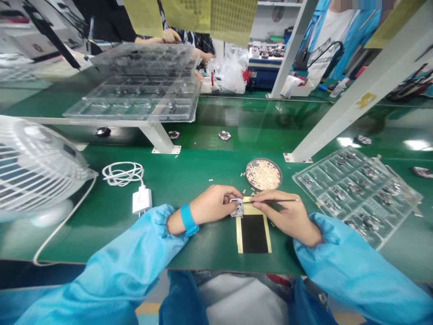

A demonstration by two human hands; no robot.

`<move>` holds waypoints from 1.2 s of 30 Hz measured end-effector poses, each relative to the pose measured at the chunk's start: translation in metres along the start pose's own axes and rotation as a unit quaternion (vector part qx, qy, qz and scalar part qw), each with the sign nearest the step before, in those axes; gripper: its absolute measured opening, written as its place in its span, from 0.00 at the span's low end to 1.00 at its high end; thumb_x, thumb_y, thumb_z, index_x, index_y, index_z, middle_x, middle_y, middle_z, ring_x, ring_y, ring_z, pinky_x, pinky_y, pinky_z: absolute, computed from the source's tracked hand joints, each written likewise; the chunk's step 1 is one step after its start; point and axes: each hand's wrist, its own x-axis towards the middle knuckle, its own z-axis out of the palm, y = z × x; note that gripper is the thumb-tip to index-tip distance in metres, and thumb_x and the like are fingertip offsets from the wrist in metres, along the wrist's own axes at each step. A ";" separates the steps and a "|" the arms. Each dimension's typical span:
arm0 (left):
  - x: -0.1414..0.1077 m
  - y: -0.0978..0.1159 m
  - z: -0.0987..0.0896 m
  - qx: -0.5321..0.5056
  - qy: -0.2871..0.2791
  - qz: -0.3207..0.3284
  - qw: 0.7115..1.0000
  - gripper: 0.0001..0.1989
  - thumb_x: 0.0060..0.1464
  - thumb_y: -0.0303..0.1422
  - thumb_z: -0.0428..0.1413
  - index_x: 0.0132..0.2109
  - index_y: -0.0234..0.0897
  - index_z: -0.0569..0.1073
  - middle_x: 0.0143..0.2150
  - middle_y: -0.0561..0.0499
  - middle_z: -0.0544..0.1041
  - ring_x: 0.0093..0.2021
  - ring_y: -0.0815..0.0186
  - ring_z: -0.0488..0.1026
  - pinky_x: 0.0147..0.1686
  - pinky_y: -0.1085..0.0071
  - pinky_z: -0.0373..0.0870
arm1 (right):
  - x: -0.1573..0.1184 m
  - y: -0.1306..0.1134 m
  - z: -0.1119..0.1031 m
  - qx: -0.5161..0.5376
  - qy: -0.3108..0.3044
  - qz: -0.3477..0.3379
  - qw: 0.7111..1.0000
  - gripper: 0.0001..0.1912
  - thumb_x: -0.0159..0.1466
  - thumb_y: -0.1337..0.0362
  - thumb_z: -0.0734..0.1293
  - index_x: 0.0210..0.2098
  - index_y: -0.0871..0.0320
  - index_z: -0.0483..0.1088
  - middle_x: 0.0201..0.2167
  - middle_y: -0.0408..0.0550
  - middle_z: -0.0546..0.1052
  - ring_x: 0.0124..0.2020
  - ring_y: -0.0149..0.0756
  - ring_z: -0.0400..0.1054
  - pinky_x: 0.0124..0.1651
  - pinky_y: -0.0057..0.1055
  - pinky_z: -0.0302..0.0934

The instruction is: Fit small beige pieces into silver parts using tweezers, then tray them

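Between the thumb and fingers of my left hand (216, 204) is a small whitish square case (237, 207), with dark parts inside. My right hand (284, 214) pinches a thin dark tweezers-like tool (275, 201), whose tip reaches to the case. Both hands are above a black pad (254, 234) edged with yellow tape. Just beyond them stands a round dish (264, 174) full of tiny pale and dark pieces, and a few such pieces lie loose near its rim.
At right lies a clear compartment tray (324, 194) with small assemblies. On the left are a white fan (37, 167) and a charger (142, 200) with coiled cable. White posts (338, 104) rise beyond; stacked clear trays (135, 99) sit on a shelf. Other people are across the bench.
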 end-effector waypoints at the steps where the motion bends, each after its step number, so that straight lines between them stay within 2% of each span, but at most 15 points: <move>1: 0.000 0.000 0.000 0.001 0.001 0.000 1.000 0.13 0.53 0.29 0.55 0.45 0.37 0.79 0.32 0.53 0.80 0.29 0.68 0.74 0.29 0.75 0.67 | 0.000 0.000 0.001 -0.001 0.002 -0.001 1.000 0.05 0.63 0.67 0.72 0.39 0.53 0.79 0.37 0.45 0.83 0.40 0.38 0.78 0.47 0.36 0.73; 15: 0.000 0.001 0.000 0.009 0.003 -0.002 1.000 0.14 0.52 0.29 0.55 0.46 0.38 0.79 0.32 0.52 0.81 0.29 0.68 0.74 0.29 0.75 0.67 | 0.001 0.001 0.002 -0.011 0.008 -0.015 1.000 0.05 0.63 0.68 0.72 0.39 0.54 0.78 0.37 0.45 0.82 0.40 0.37 0.78 0.47 0.34 0.73; 23: 0.000 -0.002 0.001 0.020 0.004 0.002 1.000 0.15 0.53 0.29 0.54 0.47 0.39 0.79 0.32 0.53 0.80 0.29 0.67 0.74 0.29 0.74 0.67 | 0.001 -0.001 0.001 -0.026 -0.011 -0.038 0.999 0.07 0.63 0.69 0.71 0.41 0.53 0.77 0.39 0.46 0.82 0.42 0.37 0.77 0.49 0.35 0.72; 26: -0.001 -0.002 -0.001 0.018 -0.002 0.010 1.000 0.16 0.51 0.28 0.54 0.47 0.39 0.79 0.32 0.53 0.80 0.29 0.67 0.74 0.29 0.74 0.67 | 0.001 -0.002 -0.002 -0.026 -0.002 -0.028 0.999 0.06 0.63 0.68 0.72 0.40 0.54 0.77 0.38 0.47 0.81 0.41 0.38 0.77 0.48 0.36 0.72; 30: -0.002 -0.001 -0.002 0.020 -0.002 0.014 1.000 0.18 0.49 0.26 0.54 0.47 0.38 0.79 0.34 0.52 0.81 0.30 0.67 0.75 0.30 0.74 0.67 | 0.000 0.000 -0.003 -0.018 -0.022 -0.010 1.000 0.06 0.63 0.66 0.71 0.40 0.54 0.78 0.38 0.46 0.81 0.40 0.38 0.76 0.47 0.36 0.71; 36: -0.002 0.000 -0.003 0.021 0.001 0.013 1.000 0.18 0.50 0.26 0.54 0.47 0.38 0.79 0.34 0.52 0.81 0.31 0.66 0.75 0.30 0.74 0.68 | -0.001 -0.002 -0.004 0.000 -0.024 -0.018 1.000 0.06 0.62 0.67 0.71 0.40 0.55 0.77 0.37 0.47 0.81 0.40 0.38 0.76 0.47 0.36 0.72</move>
